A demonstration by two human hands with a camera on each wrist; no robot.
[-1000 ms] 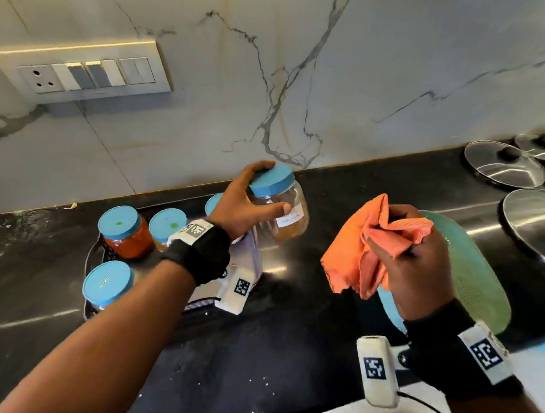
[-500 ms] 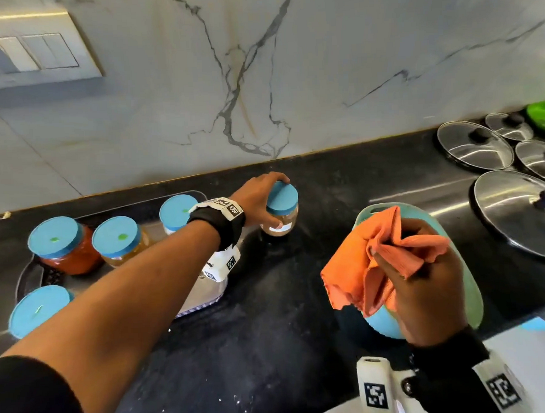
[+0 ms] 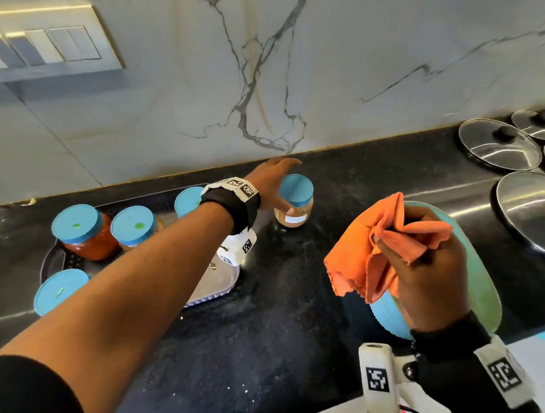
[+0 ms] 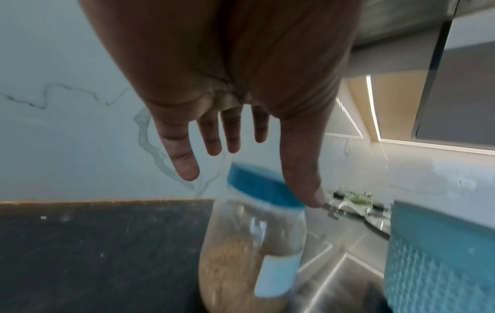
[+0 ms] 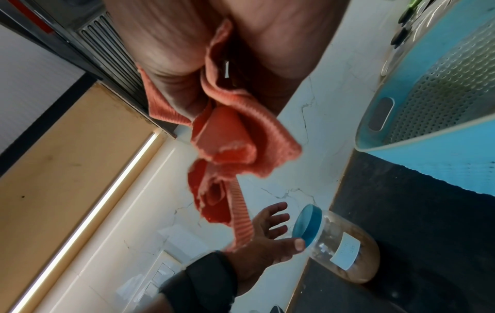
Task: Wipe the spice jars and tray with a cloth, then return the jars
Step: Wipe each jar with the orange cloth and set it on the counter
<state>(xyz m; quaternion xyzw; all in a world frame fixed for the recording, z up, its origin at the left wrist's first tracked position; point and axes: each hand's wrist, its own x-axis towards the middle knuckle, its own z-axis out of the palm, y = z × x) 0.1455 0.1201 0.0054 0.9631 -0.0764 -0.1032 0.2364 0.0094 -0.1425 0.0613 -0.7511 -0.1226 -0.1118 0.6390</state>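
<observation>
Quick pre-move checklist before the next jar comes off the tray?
1. Brown-spice jar upright on the counter, off the tray: ok.
2. Left hand free, fingers spread: ok.
3. Left thumb clear of that jar's lid: cannot tell.
4. Cloth gripped in right hand: ok.
5. Jars on the tray upright, lids on: ok.
6. Released jar wiped: cannot tell.

Both forearms were bare. A black sleeve (image 3: 32, 399) covered the left upper arm. Each wrist wore a black band carrying white tags printed with black square codes: the left band (image 3: 233, 205), the right band (image 3: 461, 348). A white camera block (image 3: 377, 380) with a thin cable sat beside the right wrist.
</observation>
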